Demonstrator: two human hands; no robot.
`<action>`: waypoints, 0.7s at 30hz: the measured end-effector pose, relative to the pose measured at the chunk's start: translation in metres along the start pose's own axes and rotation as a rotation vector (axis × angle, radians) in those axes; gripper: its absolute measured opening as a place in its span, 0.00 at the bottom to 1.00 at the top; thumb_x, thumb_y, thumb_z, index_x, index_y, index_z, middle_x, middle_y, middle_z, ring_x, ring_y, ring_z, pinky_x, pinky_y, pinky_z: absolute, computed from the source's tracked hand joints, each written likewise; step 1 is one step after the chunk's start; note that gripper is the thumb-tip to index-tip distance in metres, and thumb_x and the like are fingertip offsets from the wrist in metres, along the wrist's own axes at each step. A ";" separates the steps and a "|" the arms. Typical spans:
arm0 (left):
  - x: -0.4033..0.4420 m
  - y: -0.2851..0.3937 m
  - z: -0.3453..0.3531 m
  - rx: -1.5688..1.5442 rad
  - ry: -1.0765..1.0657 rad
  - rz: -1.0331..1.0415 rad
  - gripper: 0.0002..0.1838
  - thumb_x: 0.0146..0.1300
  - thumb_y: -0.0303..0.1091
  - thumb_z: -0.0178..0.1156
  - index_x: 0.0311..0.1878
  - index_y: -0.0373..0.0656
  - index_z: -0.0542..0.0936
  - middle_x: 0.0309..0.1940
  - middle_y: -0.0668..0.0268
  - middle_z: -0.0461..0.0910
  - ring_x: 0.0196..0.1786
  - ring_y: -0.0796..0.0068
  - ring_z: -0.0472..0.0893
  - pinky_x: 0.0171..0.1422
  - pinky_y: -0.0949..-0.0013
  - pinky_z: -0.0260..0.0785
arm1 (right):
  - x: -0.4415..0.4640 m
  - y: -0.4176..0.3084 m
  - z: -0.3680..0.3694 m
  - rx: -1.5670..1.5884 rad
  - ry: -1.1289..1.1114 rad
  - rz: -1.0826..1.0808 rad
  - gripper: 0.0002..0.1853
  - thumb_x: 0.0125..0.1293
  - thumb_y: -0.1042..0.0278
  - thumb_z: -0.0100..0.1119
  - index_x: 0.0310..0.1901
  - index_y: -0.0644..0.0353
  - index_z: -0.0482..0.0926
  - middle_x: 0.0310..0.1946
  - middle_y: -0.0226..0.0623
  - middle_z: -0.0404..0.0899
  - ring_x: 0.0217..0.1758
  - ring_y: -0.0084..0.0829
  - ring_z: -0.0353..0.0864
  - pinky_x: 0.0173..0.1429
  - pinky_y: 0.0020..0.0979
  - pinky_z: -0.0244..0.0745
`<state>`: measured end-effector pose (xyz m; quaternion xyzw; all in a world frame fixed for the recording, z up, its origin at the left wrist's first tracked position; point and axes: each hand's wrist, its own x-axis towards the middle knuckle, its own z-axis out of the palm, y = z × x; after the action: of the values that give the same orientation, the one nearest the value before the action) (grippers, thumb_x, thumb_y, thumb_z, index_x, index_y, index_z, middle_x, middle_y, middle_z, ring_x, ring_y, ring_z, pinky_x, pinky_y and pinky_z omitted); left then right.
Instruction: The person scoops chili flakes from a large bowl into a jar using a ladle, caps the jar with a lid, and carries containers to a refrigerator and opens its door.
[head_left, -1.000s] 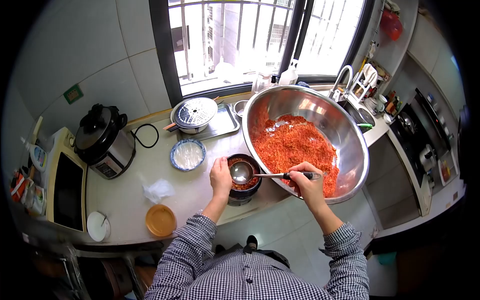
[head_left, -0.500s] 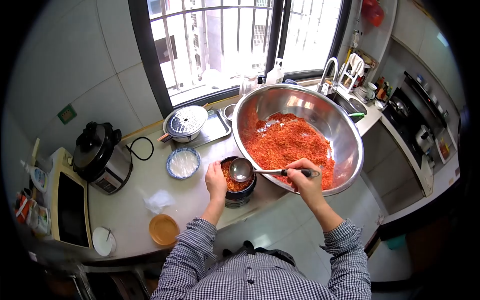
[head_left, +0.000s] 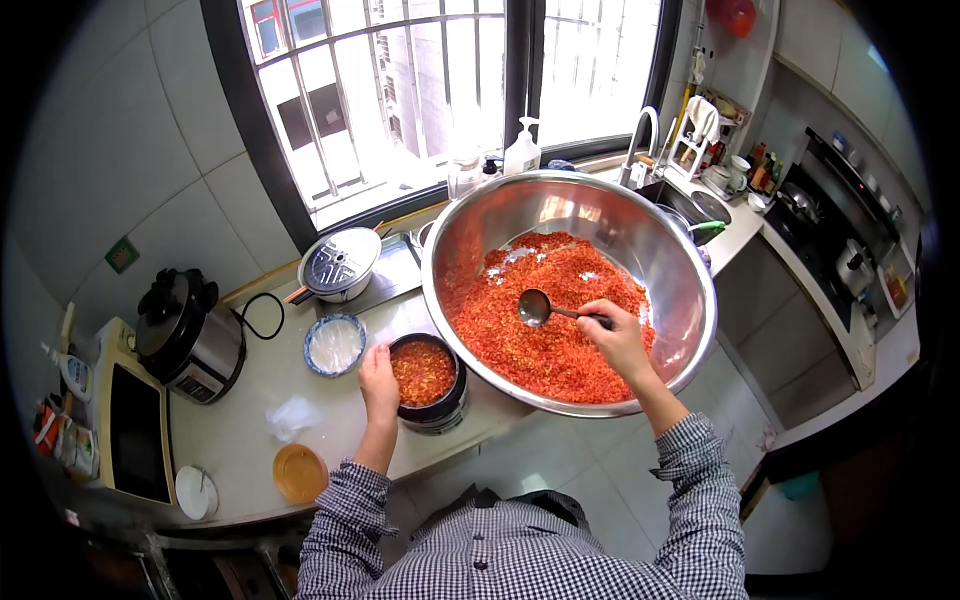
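Head view: the right hand (head_left: 618, 342) is hanging palm-down over the steel basin (head_left: 678, 275), its grip clamping on the ladle (head_left: 536, 308) above chopped red chilli (head_left: 515, 365). The left hand (head_left: 378, 385) is touching the side of the dark jar (head_left: 438, 412), standing on the desk (head_left: 232, 435); whether its grip is closing, I cannot tell.

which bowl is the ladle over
The large steel bowl, holding the red chopped mix. The blue-rimmed bowl and small white bowl stand farther left, neither under the ladle.
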<state>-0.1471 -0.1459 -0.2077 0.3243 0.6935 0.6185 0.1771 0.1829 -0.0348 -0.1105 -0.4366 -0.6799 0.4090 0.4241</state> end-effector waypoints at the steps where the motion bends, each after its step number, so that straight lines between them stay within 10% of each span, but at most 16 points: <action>1: 0.000 -0.002 0.000 -0.006 -0.003 0.005 0.17 0.69 0.39 0.47 0.44 0.35 0.79 0.33 0.60 0.80 0.37 0.71 0.76 0.47 0.69 0.67 | 0.002 0.011 0.002 -0.109 -0.004 -0.083 0.08 0.57 0.69 0.61 0.38 0.62 0.80 0.26 0.32 0.79 0.28 0.20 0.76 0.34 0.23 0.71; 11: 0.004 -0.009 -0.001 -0.149 -0.044 -0.013 0.17 0.70 0.39 0.46 0.43 0.34 0.78 0.33 0.65 0.78 0.38 0.78 0.74 0.47 0.74 0.66 | 0.007 0.026 -0.019 0.398 0.041 0.423 0.03 0.58 0.74 0.57 0.32 0.62 0.78 0.19 0.33 0.77 0.16 0.19 0.74 0.15 0.20 0.68; 21: 0.004 -0.009 -0.002 -0.104 -0.022 0.003 0.17 0.69 0.38 0.47 0.42 0.33 0.78 0.33 0.66 0.78 0.37 0.78 0.74 0.46 0.73 0.66 | 0.001 0.023 -0.043 0.446 0.175 0.389 0.04 0.58 0.71 0.55 0.32 0.62 0.76 0.19 0.35 0.76 0.13 0.19 0.71 0.13 0.21 0.65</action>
<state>-0.1531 -0.1451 -0.2155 0.3226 0.6580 0.6503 0.2005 0.2286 -0.0188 -0.1188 -0.4882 -0.4381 0.5825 0.4800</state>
